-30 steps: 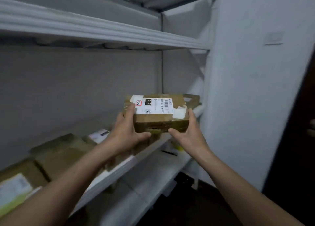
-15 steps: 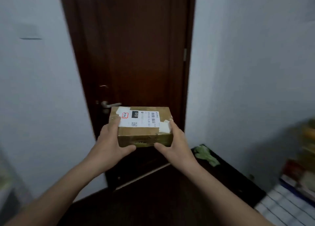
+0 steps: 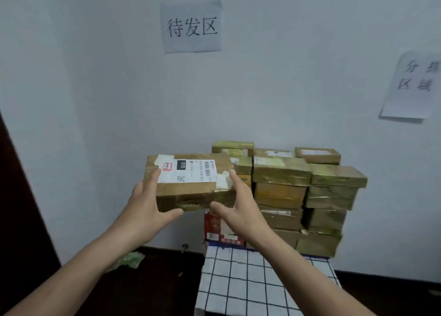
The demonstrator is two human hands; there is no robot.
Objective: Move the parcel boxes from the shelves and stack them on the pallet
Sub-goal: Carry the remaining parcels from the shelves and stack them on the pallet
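I carry a brown taped parcel box [image 3: 191, 191] with a white shipping label at chest height. My left hand [image 3: 148, 203] grips its left end, thumb under the front edge. My right hand [image 3: 238, 206] grips its right end the same way. Behind and to the right, several taped brown boxes form a stack [image 3: 307, 196] against the wall. The stack stands on a pallet covered by a white cloth with a dark grid [image 3: 250, 280]. The held box hangs left of the stack and above the cloth's near left part.
A red printed box [image 3: 219, 230] sits at the stack's lower left. A paper sign [image 3: 192, 27] hangs on the wall above, another sign [image 3: 412, 86] at right. A dark door edge [image 3: 14, 196] is at left. Green plastic scrap [image 3: 128, 261] lies on the dark floor.
I lifted the box off the shelf, turned right past the brown door, and now face the stacked boxes on the pallet. Both hands keep the same hold on the box.
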